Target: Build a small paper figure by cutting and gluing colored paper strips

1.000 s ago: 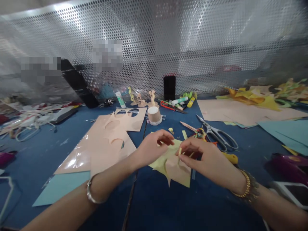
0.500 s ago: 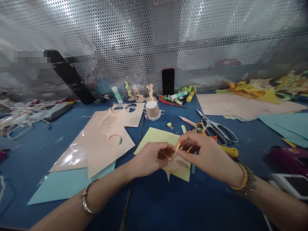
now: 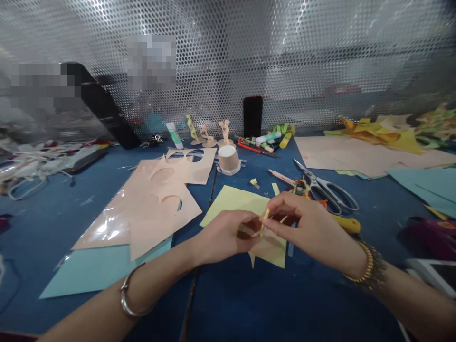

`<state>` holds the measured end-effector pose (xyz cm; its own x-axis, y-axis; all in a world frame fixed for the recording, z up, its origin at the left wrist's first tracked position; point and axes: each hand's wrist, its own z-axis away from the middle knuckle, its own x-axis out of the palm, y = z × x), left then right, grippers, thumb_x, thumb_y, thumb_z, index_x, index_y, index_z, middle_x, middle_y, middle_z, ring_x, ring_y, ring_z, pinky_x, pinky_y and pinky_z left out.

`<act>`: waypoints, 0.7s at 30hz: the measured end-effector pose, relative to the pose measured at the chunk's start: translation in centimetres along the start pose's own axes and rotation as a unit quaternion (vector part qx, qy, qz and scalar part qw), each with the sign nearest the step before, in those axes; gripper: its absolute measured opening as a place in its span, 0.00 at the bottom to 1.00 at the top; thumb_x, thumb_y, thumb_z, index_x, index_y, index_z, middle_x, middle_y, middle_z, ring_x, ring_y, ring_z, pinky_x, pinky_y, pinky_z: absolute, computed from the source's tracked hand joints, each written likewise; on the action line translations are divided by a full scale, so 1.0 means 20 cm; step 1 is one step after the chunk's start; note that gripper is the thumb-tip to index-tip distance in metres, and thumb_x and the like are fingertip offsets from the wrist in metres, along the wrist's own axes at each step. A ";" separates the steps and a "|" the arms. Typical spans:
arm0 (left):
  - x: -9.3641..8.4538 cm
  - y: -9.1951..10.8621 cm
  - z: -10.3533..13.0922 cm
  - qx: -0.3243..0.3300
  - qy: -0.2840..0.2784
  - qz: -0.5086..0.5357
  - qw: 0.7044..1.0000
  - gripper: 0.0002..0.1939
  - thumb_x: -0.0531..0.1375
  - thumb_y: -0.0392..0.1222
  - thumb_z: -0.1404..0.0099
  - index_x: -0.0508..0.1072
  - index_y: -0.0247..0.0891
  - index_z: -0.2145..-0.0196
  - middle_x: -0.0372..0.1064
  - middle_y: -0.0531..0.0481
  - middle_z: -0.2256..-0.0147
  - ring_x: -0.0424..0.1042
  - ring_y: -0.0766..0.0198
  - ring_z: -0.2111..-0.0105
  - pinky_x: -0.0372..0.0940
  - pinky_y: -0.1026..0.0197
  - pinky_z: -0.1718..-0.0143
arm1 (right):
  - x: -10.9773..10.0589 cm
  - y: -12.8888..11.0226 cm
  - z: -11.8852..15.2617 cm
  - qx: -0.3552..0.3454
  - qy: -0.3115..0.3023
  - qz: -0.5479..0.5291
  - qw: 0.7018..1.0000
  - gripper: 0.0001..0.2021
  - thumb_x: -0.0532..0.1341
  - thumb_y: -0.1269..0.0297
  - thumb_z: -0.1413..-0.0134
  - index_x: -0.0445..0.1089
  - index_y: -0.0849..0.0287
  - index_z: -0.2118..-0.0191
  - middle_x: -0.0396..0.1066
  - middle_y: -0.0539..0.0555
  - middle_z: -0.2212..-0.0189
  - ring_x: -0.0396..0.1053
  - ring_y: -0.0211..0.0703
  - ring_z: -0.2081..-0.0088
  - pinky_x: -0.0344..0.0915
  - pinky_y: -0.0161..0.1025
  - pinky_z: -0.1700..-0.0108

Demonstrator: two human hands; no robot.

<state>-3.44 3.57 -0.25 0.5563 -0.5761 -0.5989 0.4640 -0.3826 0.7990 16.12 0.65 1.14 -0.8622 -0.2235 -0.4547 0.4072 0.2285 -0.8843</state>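
My right hand [image 3: 302, 223] pinches a small strip of yellow paper [image 3: 264, 223] between thumb and fingertips. My left hand [image 3: 230, 237] is curled close against it, its fingertips meeting the same strip; its inner fingers are partly hidden. Both hands hover over a pale yellow sheet [image 3: 228, 202] on the blue table, with a pink paper scrap [image 3: 269, 244] on top of it. Just beyond the right hand are a pink pencil or pen [image 3: 281, 177], silver scissors [image 3: 326, 187] and a yellow-handled tool [image 3: 347, 224], partly covered by the hand.
Pink sheets with round cut-outs [image 3: 142, 204] lie left over a light blue sheet [image 3: 89, 270]. Behind stand a paper-wrapped cup [image 3: 228, 159], small curled paper figures [image 3: 225, 133], a glue stick [image 3: 175, 135] and a black phone [image 3: 252, 116]. Paper scraps [image 3: 381, 135] are heaped at back right.
The view has shifted slightly, so most things sit a little further right. My hands stay together at the yellow strip, with only slight movement of the fingers.
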 end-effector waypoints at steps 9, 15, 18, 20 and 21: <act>0.01 -0.02 0.00 0.005 0.004 0.010 1.000 0.02 0.58 0.37 0.39 0.70 0.37 0.67 0.71 0.52 0.69 0.70 0.66 0.69 0.63 0.65 0.67 | 0.02 -0.01 0.00 -0.005 -0.021 0.003 1.000 0.04 0.60 0.68 0.46 0.63 0.54 0.66 0.73 0.44 0.71 0.73 0.33 0.70 0.70 0.29 0.66; 0.02 -0.02 -0.01 0.022 0.031 -0.010 0.999 0.07 0.58 0.40 0.35 0.72 0.37 0.70 0.71 0.54 0.71 0.67 0.68 0.72 0.59 0.68 0.71 | -0.07 -0.03 0.00 -0.017 -0.005 0.077 0.997 0.07 0.60 0.60 0.45 0.65 0.53 0.61 0.74 0.47 0.66 0.74 0.37 0.66 0.71 0.33 0.64; 0.01 -0.01 0.00 0.023 0.029 -0.018 0.999 0.07 0.58 0.40 0.35 0.74 0.37 0.69 0.72 0.53 0.69 0.69 0.67 0.70 0.59 0.67 0.70 | -0.19 0.01 0.06 -0.048 0.071 0.273 0.958 0.15 0.57 0.52 0.44 0.64 0.52 0.54 0.72 0.51 0.58 0.73 0.45 0.60 0.71 0.43 0.60; 0.01 -0.01 0.00 0.023 0.023 -0.023 0.999 0.07 0.57 0.39 0.35 0.74 0.37 0.69 0.73 0.52 0.68 0.70 0.66 0.69 0.59 0.67 0.69 | -0.27 0.06 0.12 -0.066 0.058 0.435 0.896 0.19 0.56 0.50 0.45 0.63 0.53 0.50 0.68 0.55 0.54 0.69 0.53 0.55 0.70 0.52 0.58; 0.01 0.00 0.00 0.022 0.021 -0.024 0.999 0.07 0.57 0.39 0.35 0.74 0.37 0.68 0.73 0.52 0.68 0.70 0.66 0.69 0.59 0.67 0.70 | -0.29 0.09 0.16 -0.072 0.053 0.490 0.867 0.22 0.56 0.50 0.45 0.62 0.56 0.49 0.67 0.58 0.54 0.68 0.56 0.54 0.69 0.54 0.59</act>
<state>-3.35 3.59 -0.42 0.5626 -0.5259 -0.6379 0.4613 -0.4406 0.7701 22.76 -0.61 1.86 -0.1485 0.2324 -0.9612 0.9251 0.3761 -0.0520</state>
